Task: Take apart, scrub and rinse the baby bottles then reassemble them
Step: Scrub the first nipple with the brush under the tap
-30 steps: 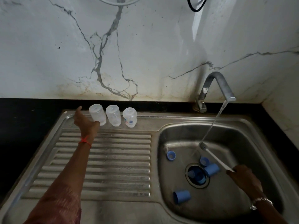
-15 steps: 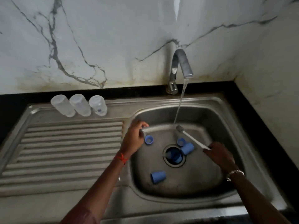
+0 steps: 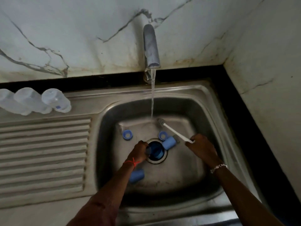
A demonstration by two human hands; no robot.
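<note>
We've moved the left hand (image 3: 140,151) from the blue ring (image 3: 127,134) to the drain (image 3: 161,161) rim; grip curled, can't tell on what. The right hand (image 3: 201,146) still grips the brush (image 3: 175,131).

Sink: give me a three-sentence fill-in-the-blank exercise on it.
1. The right hand holds a white ____.
2. Water runs from the ____ into the sink.
3. ____ clear bottles stand in a row at the left.
Missing: brush; tap; three.
</note>
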